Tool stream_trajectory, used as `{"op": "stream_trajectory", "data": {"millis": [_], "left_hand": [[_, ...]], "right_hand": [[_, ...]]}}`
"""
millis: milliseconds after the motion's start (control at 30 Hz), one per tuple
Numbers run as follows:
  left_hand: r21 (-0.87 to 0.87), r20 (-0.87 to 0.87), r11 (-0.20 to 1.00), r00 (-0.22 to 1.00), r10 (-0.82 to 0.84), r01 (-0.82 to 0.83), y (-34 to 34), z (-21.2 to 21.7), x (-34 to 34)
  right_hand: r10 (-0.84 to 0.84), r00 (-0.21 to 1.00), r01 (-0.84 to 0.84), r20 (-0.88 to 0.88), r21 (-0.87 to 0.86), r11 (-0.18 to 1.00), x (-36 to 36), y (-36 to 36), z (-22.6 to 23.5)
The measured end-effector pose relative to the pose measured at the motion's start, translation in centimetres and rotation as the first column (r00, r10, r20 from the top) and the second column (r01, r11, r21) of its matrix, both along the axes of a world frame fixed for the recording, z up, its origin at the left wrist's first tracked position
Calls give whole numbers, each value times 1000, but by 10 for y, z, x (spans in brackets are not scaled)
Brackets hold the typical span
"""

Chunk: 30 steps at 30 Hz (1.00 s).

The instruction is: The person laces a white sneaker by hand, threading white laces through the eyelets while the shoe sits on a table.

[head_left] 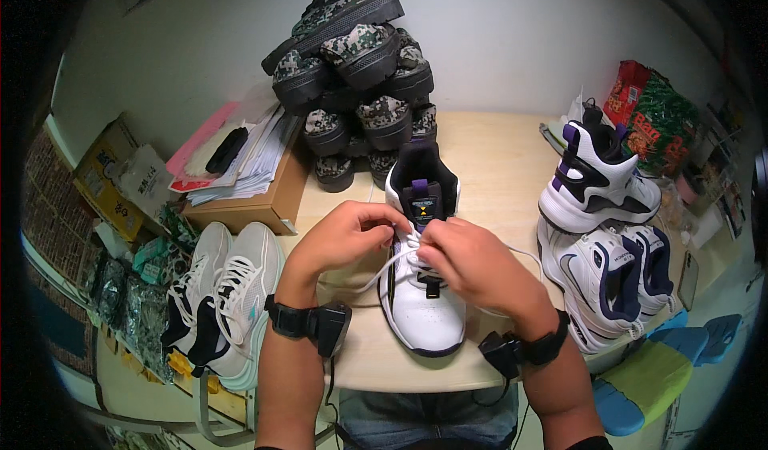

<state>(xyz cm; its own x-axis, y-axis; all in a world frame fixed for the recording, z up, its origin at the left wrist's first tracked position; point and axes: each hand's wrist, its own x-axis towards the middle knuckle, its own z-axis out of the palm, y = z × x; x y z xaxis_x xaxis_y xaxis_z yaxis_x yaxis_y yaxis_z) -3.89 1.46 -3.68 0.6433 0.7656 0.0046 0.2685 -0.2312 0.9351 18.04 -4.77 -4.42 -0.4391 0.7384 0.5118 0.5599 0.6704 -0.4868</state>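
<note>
A white high-top sneaker (426, 316) with a black lining and purple trim stands on the table before me, its toe pointing toward me. My left hand (344, 232) is over the upper eyelets, thumb and fingers pinched on the white shoelace (411, 252). From the other side, my right hand (478, 260) curls over the lacing, its fingers closed on the lace too. One loose lace end loops out on the left of the shoe, another on the right. The fingers partly hide the eyelets and the tongue's lower part.
Camouflage shoes (360, 90) are piled at the back. White-and-grey sneakers (236, 290) stand at the left, below a cardboard box (284, 186) with papers on it. At the right, a matching high-top (592, 182) rests on white-and-navy sneakers (596, 278). Blue-green slippers (660, 374) lie beyond the table's edge.
</note>
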Motion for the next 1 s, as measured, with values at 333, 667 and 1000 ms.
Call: {"op": "stream_trajectory", "data": {"millis": [333,667,1000], "left_hand": [[318,-208,946,969,131,-59,-10,4,17],[314,-208,922,932,298,-225,-11,-1,23],[64,-180,932,914,363,-357,-11,-6,27]], "right_hand": [[-203,891,83,-406,-293,952,46,15,10],[-48,807,-61,-588,-163,985,31,27,-4],[-57,860,-17,-508,-140,990,28,28,-7]]}}
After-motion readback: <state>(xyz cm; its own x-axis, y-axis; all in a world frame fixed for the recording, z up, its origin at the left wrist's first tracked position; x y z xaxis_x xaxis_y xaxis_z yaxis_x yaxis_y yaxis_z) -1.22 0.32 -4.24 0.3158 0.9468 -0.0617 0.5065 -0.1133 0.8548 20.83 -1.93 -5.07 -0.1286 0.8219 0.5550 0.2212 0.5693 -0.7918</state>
